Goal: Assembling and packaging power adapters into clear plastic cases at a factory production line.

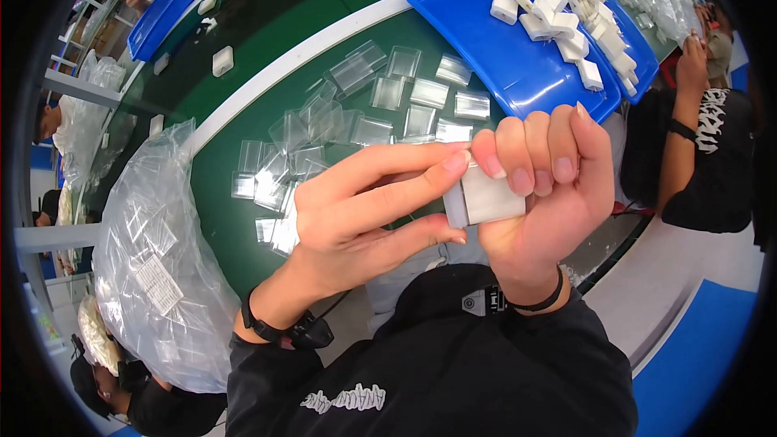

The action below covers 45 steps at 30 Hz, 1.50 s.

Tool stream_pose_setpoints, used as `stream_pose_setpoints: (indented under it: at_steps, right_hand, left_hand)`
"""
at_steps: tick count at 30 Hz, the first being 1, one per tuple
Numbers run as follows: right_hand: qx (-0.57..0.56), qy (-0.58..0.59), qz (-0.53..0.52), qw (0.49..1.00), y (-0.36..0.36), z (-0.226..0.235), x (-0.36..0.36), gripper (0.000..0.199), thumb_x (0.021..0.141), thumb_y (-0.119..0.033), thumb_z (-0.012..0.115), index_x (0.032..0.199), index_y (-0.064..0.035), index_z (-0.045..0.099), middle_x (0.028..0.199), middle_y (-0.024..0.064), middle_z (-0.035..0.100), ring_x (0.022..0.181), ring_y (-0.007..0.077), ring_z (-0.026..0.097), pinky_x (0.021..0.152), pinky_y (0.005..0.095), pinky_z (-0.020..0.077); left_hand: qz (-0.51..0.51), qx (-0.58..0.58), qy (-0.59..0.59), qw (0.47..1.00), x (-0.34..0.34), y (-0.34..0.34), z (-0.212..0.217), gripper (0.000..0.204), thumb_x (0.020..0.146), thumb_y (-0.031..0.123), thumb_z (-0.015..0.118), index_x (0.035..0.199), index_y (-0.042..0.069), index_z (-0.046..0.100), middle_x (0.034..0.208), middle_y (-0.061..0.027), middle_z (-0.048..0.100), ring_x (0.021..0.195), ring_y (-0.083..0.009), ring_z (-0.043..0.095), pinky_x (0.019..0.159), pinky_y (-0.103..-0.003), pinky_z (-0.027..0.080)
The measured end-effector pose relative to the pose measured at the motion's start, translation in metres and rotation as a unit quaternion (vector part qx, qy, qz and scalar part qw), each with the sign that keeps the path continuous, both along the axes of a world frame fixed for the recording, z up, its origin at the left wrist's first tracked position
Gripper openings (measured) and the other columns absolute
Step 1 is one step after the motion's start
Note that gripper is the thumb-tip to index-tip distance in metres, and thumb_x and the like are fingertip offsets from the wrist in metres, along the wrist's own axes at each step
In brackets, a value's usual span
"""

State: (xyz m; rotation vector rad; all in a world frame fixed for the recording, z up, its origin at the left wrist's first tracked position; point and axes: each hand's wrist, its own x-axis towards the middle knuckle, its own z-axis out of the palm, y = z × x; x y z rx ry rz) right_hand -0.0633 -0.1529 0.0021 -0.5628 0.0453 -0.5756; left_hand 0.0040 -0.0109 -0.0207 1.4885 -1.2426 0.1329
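The right hand [550,194] holds a small white block [486,198] up in front of the chest, over the near edge of the green bench [243,73]. Its fingers curl around the block and press it tight. The left hand [364,210] comes in from the side. Its thumb and first fingers are pinched together on the block's left edge, maybe on a thin clear cover there, but that part is hard to see.

The block looks hard, smooth and light. It could slip, so a grip on its flat sides seems best.

Little clear plastic sleeves [388,105] lie spread on the bench. They look thin, bendy and slippery, and are easiest to lift by an edge. More white blocks [566,24] sit piled on a blue tray [502,65].
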Motion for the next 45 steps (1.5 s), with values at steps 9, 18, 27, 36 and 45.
stream_pose_setpoints:
  at_steps: [9, 18, 27, 36, 45]
  right_hand:
    - [0.069, 0.004, 0.018, 0.997, 0.006, 0.006, 0.004, 0.039, 0.095, -0.020, 0.037, 0.056, -0.0159, 0.034, 0.047, -0.0038, 0.030, 0.046, 0.0094, 0.034, 0.054, 0.0280, 0.0347]
    - [0.165, 0.090, 0.044, 0.981, 0.003, 0.012, 0.006, 0.035, 0.092, -0.019, 0.044, 0.058, -0.0149, 0.037, 0.047, -0.0030, 0.031, 0.047, 0.0109, 0.037, 0.058, 0.0299, 0.0376]
    - [0.196, 0.135, 0.082, 0.968, 0.001, 0.009, 0.012, 0.031, 0.088, -0.021, 0.051, 0.061, -0.0141, 0.038, 0.051, -0.0020, 0.033, 0.050, 0.0119, 0.039, 0.063, 0.0325, 0.0405]
    - [0.204, 0.171, 0.093, 0.959, 0.007, 0.016, 0.013, 0.034, 0.089, -0.019, 0.052, 0.058, -0.0154, 0.036, 0.049, -0.0036, 0.031, 0.047, 0.0110, 0.037, 0.057, 0.0302, 0.0389]
    - [0.169, 0.222, 0.097, 0.955, 0.013, 0.024, 0.002, 0.035, 0.087, -0.019, 0.054, 0.057, -0.0162, 0.035, 0.049, -0.0048, 0.029, 0.046, 0.0101, 0.037, 0.056, 0.0296, 0.0390]
  left_hand:
    - [0.005, -0.007, 0.011, 1.000, 0.001, 0.005, 0.003, 0.052, 0.060, 0.016, 0.082, 0.106, -0.004, 0.065, 0.102, -0.0214, 0.064, 0.088, -0.0259, 0.065, 0.074, -0.031, 0.052]
    - [0.025, -0.001, 0.029, 0.999, -0.005, 0.004, 0.011, 0.043, 0.060, 0.015, 0.082, 0.098, 0.001, 0.068, 0.102, -0.0207, 0.063, 0.089, -0.0277, 0.064, 0.071, -0.032, 0.052]
    - [0.034, 0.001, -0.263, 0.964, 0.007, 0.007, 0.011, 0.022, 0.062, 0.011, 0.076, 0.082, 0.009, 0.067, 0.091, -0.0078, 0.063, 0.081, -0.0258, 0.061, 0.062, -0.031, 0.050]
    - [0.043, 0.016, -0.302, 0.952, 0.005, 0.013, 0.016, 0.020, 0.064, 0.009, 0.073, 0.083, 0.009, 0.067, 0.088, -0.0066, 0.062, 0.078, -0.0246, 0.061, 0.059, -0.031, 0.049]
    - [0.007, -0.043, -0.300, 0.953, 0.003, 0.008, 0.008, 0.015, 0.067, 0.010, 0.072, 0.080, 0.014, 0.068, 0.088, -0.0040, 0.058, 0.078, -0.0229, 0.059, 0.057, -0.028, 0.047]
